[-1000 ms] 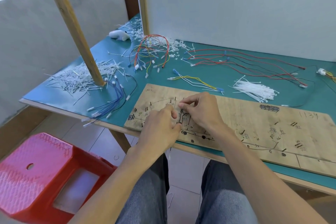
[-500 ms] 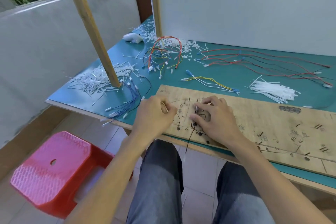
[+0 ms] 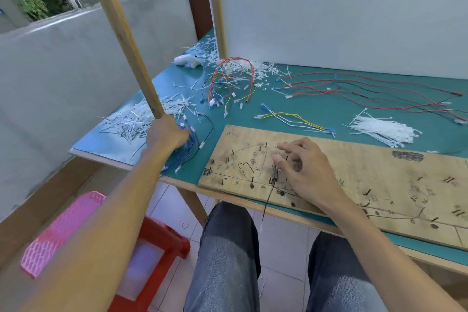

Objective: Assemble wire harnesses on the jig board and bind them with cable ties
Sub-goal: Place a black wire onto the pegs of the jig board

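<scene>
The wooden jig board (image 3: 379,172), with pegs and pen marks, lies along the near edge of the green table. My right hand (image 3: 306,172) rests on its left part, fingers loosely spread, thumb beside a black wire (image 3: 268,197) that sits among the pegs and hangs over the table edge. My left hand (image 3: 167,134) is stretched out left of the board, on a bundle of blue wires (image 3: 184,157). Its fingers curl down into the bundle and are hidden. A bundle of white cable ties (image 3: 382,130) lies behind the board.
A slanted wooden post (image 3: 126,38) stands just beyond my left hand, amid cut tie scraps (image 3: 131,122). Red and yellow wires (image 3: 228,84), a yellow-white harness (image 3: 291,119) and long red-black wires (image 3: 367,91) lie further back. A red stool (image 3: 152,248) stands at floor level on the left.
My left hand has left the board and moved left to the blue wires. My right hand stays on the board by the black wire. The view has swung upward.
</scene>
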